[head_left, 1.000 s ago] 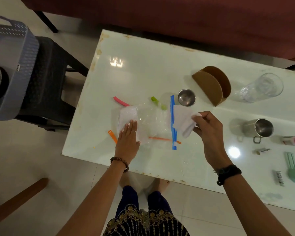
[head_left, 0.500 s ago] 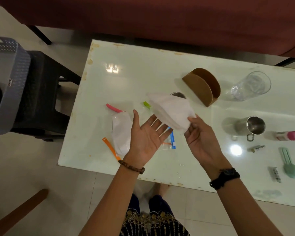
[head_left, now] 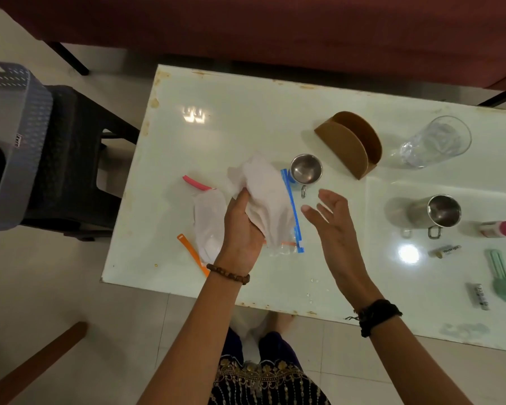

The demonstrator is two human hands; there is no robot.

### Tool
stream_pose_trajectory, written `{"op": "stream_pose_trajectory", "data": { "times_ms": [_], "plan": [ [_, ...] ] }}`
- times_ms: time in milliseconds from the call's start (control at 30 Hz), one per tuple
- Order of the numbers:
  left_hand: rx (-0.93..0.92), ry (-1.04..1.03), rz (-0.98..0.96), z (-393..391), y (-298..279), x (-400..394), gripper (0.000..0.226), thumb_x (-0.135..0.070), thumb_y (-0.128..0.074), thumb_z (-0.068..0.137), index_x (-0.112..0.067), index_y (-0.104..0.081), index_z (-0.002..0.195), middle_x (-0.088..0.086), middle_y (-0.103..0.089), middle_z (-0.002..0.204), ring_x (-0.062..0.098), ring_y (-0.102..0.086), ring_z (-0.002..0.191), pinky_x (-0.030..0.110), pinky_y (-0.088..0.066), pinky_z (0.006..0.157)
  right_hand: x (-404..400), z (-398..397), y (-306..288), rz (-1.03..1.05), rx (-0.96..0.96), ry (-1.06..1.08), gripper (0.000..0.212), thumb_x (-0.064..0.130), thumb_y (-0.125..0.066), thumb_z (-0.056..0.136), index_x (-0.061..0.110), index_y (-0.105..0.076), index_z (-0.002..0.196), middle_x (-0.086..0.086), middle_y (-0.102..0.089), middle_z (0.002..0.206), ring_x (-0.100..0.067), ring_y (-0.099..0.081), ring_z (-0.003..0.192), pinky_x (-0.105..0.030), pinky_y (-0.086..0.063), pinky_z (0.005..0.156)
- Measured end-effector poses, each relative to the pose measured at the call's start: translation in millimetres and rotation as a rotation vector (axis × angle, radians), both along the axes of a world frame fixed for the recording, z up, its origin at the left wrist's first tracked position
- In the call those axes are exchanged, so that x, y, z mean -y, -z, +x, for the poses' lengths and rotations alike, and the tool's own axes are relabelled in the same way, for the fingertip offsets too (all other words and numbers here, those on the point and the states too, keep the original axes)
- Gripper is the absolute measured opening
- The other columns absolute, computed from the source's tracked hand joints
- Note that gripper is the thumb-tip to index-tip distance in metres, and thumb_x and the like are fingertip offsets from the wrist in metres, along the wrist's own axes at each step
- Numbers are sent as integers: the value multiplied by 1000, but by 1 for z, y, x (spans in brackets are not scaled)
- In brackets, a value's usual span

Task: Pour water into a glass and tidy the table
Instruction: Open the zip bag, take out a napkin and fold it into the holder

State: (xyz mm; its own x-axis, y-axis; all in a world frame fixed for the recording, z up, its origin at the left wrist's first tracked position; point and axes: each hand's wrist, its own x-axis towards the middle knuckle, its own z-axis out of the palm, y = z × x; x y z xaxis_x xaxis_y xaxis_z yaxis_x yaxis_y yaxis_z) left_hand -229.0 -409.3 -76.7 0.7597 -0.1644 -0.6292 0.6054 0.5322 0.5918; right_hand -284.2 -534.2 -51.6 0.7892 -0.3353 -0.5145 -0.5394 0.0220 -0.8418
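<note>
I see my left hand [head_left: 241, 229] just left of the frame's centre, closed around a soft, crumpled sheet of white tissue paper [head_left: 265, 197] that fans upward out of the grip, its folds loose and matte. My right hand [head_left: 332, 220] hovers beside it, palm turned inward, fingers spread apart and holding nothing. Beneath both lies a glossy white table top [head_left: 246, 118] with rust-flecked edges. Under the tissue rests a clear, crinkled plastic zip bag with a blue seal strip [head_left: 292, 210], and left of my hand a second limp white sheet [head_left: 208, 226] lies flat, flanked by a pink plastic strip [head_left: 195, 182] and an orange plastic strip [head_left: 189, 249]. A small round steel cup [head_left: 306, 169] stands just above the blue strip. Beyond it, a brown holder with two half-round walls [head_left: 349, 144] stands upright. The tall clear drinking glass [head_left: 434, 143] sits at the upper right of the frame, well apart from my hands, and whether it stands or lies tipped I cannot tell. A larger steel mug with a handle [head_left: 435, 216] stands at the right, near a pink-capped tube [head_left: 503, 228].
</note>
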Motion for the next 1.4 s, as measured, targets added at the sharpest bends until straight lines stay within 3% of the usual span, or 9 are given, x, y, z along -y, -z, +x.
{"op": "stream_pose_trajectory", "data": {
  "times_ms": [167,300,433,567,733,900,1100,1267,1400],
  "plan": [
    [313,300,345,-4,-12,-1,32,-32,-38,96,-32,-47,127,-2,-57,128,13,-54,115,23,-50,90,-12,20,-5,116,33,-201,73,48,-59,72,25,-35,136,5,-49,134,-12,-50,118,-33,-41,101],
    [184,298,159,0,-23,-6,24,-28,-43,94,-30,-58,113,0,-65,114,22,-58,113,34,-52,91,-7,29,-1,227,59,-96,46,40,-71,70,33,-55,113,16,-65,105,-4,-63,93,-19,-54,74],
    [65,250,-123,8,-27,-29,36,-29,-49,83,-17,-58,116,3,-71,105,18,-66,101,31,-57,76,16,34,-3,332,68,-43,13,16,-61,87,18,-70,97,3,-75,98,-16,-67,95,-25,-56,77],
    [-1,217,-165,10,-34,-42,36,-26,-46,89,-13,-56,121,2,-71,103,17,-66,98,28,-57,77,25,37,-9,366,60,-116,14,14,-58,89,13,-71,92,2,-76,88,-12,-71,83,-21,-56,65],
    [-33,331,-331,9,-49,-46,36,-6,-42,72,-15,-70,93,1,-74,91,16,-70,84,27,-57,69,13,32,-4,355,39,-110,16,13,-55,91,9,-70,94,-4,-74,92,-16,-69,84,-24,-55,70],
    [30,330,-210,6,-55,-41,54,16,-24,64,-10,-57,98,2,-70,81,14,-69,71,22,-55,58,5,27,1,473,16,-65,23,23,-52,93,15,-72,86,4,-76,85,-13,-71,80,-22,-57,65],
    [38,359,-46,6,-48,-39,55,19,-24,77,-9,-53,114,6,-64,100,18,-63,89,26,-57,64,-2,26,3,622,20,-77,30,52,-52,78,36,-75,87,9,-76,93,-13,-71,89,-24,-57,67],
    [-1,284,8,5,-39,-45,47,19,-27,77,-10,-60,92,4,-68,85,14,-67,74,25,-58,64,6,24,5,550,18,-87,22,32,-58,88,20,-73,97,1,-75,98,-16,-71,91,-23,-56,67],
    [-27,217,3,5,-34,-48,39,16,-33,81,-8,-60,92,4,-70,84,14,-69,73,25,-58,62,9,25,5,501,7,-89,18,20,-59,89,19,-76,84,2,-77,89,-14,-72,81,-22,-56,62]
  ]
}}
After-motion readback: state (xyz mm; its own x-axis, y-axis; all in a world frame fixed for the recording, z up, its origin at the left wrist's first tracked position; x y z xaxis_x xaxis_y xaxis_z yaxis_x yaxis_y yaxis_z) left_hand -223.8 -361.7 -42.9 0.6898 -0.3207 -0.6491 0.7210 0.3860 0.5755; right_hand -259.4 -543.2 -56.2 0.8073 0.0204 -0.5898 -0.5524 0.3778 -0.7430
